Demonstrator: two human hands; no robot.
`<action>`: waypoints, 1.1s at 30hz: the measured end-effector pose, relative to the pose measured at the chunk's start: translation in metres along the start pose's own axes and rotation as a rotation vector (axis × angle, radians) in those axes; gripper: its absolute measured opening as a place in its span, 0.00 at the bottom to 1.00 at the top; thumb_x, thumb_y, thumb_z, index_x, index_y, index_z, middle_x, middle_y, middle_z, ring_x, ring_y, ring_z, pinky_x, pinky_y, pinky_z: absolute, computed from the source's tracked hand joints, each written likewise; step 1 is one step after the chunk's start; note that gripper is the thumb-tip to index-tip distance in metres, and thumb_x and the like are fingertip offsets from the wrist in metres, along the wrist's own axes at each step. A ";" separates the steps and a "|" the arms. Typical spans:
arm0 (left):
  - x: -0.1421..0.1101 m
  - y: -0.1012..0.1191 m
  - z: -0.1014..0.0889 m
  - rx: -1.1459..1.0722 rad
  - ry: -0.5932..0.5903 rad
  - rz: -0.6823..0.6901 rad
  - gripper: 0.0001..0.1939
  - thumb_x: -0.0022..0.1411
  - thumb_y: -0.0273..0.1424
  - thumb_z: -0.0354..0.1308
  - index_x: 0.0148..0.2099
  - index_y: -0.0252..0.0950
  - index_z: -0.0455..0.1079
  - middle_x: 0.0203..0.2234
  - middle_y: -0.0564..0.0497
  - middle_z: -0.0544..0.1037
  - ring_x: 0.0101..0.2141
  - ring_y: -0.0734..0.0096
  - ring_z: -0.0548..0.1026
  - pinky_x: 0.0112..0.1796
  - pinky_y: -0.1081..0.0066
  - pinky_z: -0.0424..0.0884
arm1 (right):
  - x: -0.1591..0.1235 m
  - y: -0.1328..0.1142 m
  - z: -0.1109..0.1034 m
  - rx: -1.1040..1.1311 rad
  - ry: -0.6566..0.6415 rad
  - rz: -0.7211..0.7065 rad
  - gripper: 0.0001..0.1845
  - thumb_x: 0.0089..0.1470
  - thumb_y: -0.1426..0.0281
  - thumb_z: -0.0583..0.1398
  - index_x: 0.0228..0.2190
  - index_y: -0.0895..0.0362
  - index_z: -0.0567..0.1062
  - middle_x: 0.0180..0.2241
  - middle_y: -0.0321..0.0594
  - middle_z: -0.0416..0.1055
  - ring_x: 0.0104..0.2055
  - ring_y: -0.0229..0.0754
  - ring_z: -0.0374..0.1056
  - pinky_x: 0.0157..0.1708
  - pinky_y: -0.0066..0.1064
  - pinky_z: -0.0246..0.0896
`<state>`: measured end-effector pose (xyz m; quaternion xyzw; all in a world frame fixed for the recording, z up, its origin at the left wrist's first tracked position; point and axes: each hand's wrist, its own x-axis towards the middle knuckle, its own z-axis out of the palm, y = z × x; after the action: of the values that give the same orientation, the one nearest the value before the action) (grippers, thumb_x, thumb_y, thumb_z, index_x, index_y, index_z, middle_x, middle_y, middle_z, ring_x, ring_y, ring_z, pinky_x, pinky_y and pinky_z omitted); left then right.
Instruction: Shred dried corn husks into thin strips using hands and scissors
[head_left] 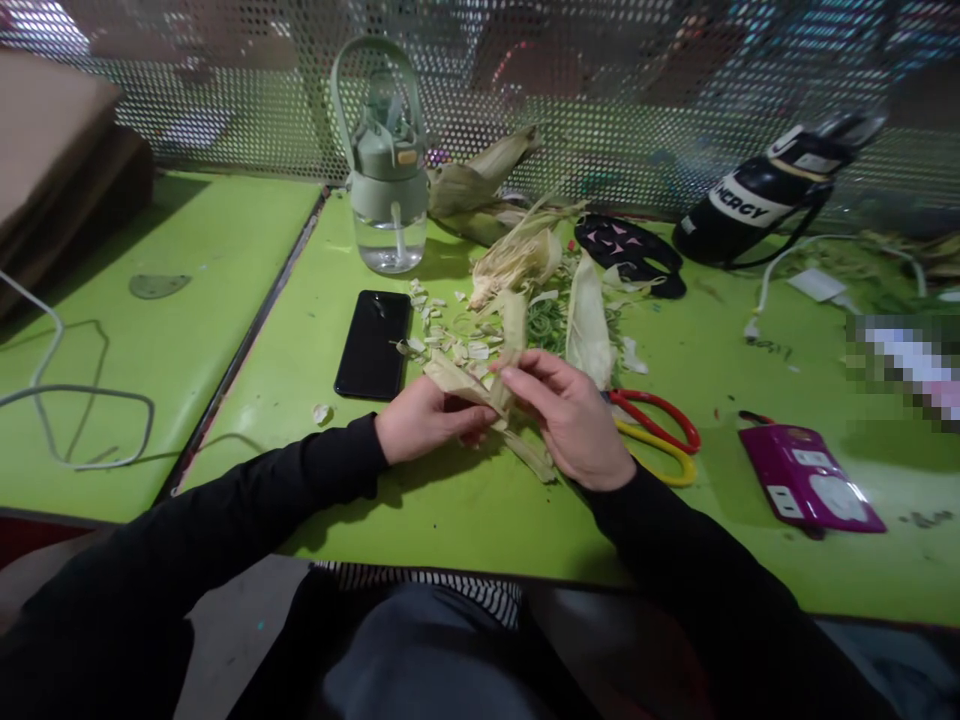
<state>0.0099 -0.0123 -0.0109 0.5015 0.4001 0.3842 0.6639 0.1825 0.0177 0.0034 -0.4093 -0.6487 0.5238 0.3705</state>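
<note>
Pale strips of corn husk point(513, 325) cross between my two hands over the green table. My left hand point(431, 415) is closed on one end, thumb pressed along the husk. With thumb and fingertips, my right hand point(574, 415) pinches the upright strip close to where the pieces cross. Another husk strip point(531, 458) hangs below them toward the table. Just beyond lie small cut husk scraps point(442, 325), a bundle of dry husk point(517, 265), green shreds point(550, 325) and a broad husk leaf point(589, 320). Scissors with red and yellow handles point(660, 425) rest beside my right wrist.
A black phone point(373, 345) lies left of the scraps. Behind it stands a clear bottle with a green lid point(390, 190). A black bottle point(757, 200) leans against the perforated screen point(600, 120). A purple packet point(810, 480) and white cable point(765, 280) lie right.
</note>
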 end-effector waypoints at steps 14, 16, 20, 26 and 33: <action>-0.006 0.000 0.003 -0.284 -0.079 -0.214 0.07 0.56 0.26 0.65 0.31 0.26 0.71 0.21 0.51 0.74 0.22 0.79 0.72 0.29 0.74 0.72 | -0.013 -0.014 -0.004 -0.399 -0.025 -0.291 0.13 0.65 0.61 0.52 0.39 0.53 0.73 0.30 0.36 0.71 0.28 0.37 0.67 0.27 0.30 0.63; -0.006 0.001 0.003 -0.308 -0.066 -0.225 0.07 0.55 0.25 0.66 0.31 0.26 0.71 0.21 0.51 0.74 0.22 0.80 0.72 0.29 0.74 0.72 | -0.012 -0.018 -0.009 -0.495 -0.076 -0.386 0.11 0.65 0.65 0.53 0.40 0.53 0.74 0.31 0.37 0.73 0.32 0.38 0.70 0.32 0.31 0.65; -0.003 0.000 -0.001 -0.363 -0.016 -0.246 0.06 0.56 0.25 0.65 0.31 0.27 0.72 0.21 0.51 0.75 0.22 0.80 0.72 0.31 0.74 0.73 | -0.009 -0.024 -0.016 -0.672 -0.274 -0.498 0.10 0.63 0.68 0.55 0.39 0.54 0.77 0.35 0.40 0.75 0.36 0.41 0.72 0.36 0.32 0.67; -0.001 0.001 -0.004 -0.364 0.030 -0.233 0.02 0.58 0.22 0.61 0.34 0.27 0.71 0.24 0.50 0.76 0.25 0.79 0.75 0.34 0.73 0.73 | -0.009 -0.023 -0.015 -0.818 -0.231 -0.471 0.08 0.62 0.69 0.56 0.42 0.54 0.74 0.37 0.39 0.78 0.36 0.41 0.74 0.36 0.34 0.67; -0.003 0.004 -0.004 -0.304 0.052 -0.197 0.07 0.59 0.22 0.60 0.41 0.31 0.69 0.26 0.52 0.75 0.28 0.76 0.76 0.31 0.74 0.72 | -0.008 -0.022 -0.015 -0.901 -0.210 -0.481 0.06 0.62 0.70 0.55 0.36 0.56 0.72 0.31 0.39 0.76 0.28 0.38 0.70 0.28 0.31 0.61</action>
<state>0.0047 -0.0126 -0.0069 0.3436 0.4016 0.3863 0.7560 0.1966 0.0135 0.0276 -0.3127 -0.9192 0.1311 0.2004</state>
